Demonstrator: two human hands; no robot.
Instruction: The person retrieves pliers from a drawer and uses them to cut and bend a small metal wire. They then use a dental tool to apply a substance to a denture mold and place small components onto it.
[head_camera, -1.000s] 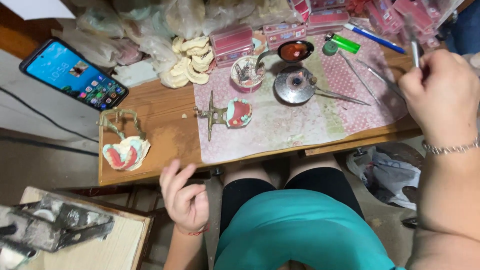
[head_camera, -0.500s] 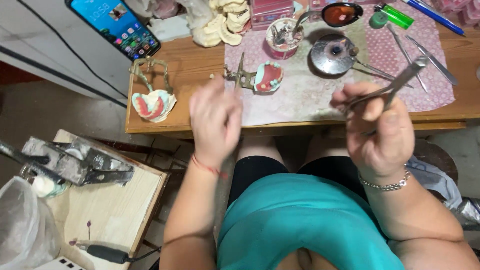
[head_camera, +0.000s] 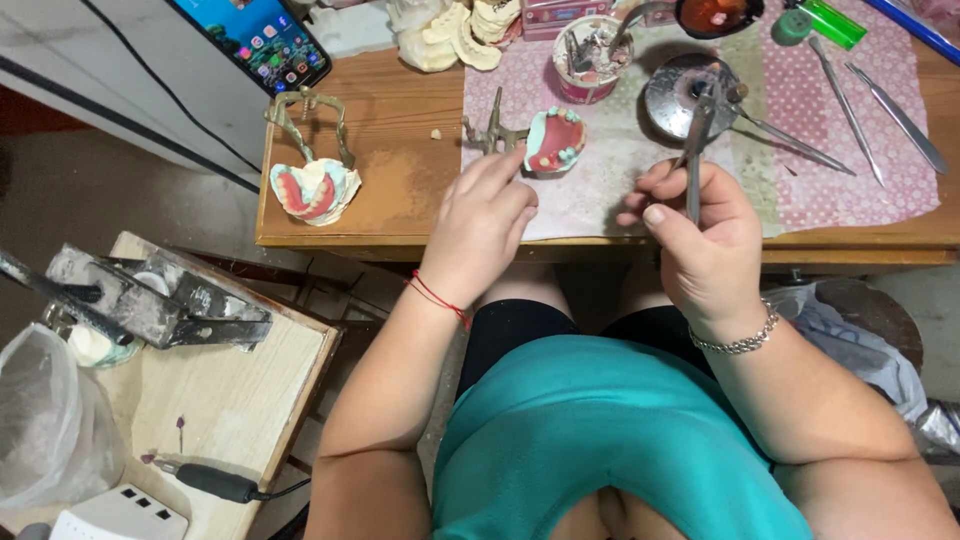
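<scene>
Head view, looking down onto a wooden bench (head_camera: 400, 215) and the person's lap.

1. Left hand (head_camera: 480, 225): fingers partly curled, holding nothing, index tip reaching to 1 o'clock and touching or nearly touching the denture model (head_camera: 556, 140). Whether there is contact cannot be told.
2. Denture model: pink base with pale teeth, seated in a small brass frame (head_camera: 490, 130), on the pink patterned cloth (head_camera: 800, 190) near the bench's front edge, within easy reach of both hands.
3. Right hand (head_camera: 705, 245): fingers closed round a slim metal tool (head_camera: 695, 150), pinched low on the shaft, tip pointing to 12 o'clock over a round metal dish (head_camera: 685, 90); the grip looks suited to fine control.
4. Second denture model (head_camera: 310, 190) in its own brass frame, at 9 o'clock of the first, set aside on bare wood.
5. Pink cup (head_camera: 585, 55) of small tools, at 12 o'clock of the first model.
6. Loose metal instruments (head_camera: 880, 105), laid in parallel at the cloth's right.
7. Phone (head_camera: 255, 40), screen lit, at 11 o'clock.
8. Low side table (head_camera: 230, 400), at 8 o'clock, bearing a grimy metal press.
</scene>
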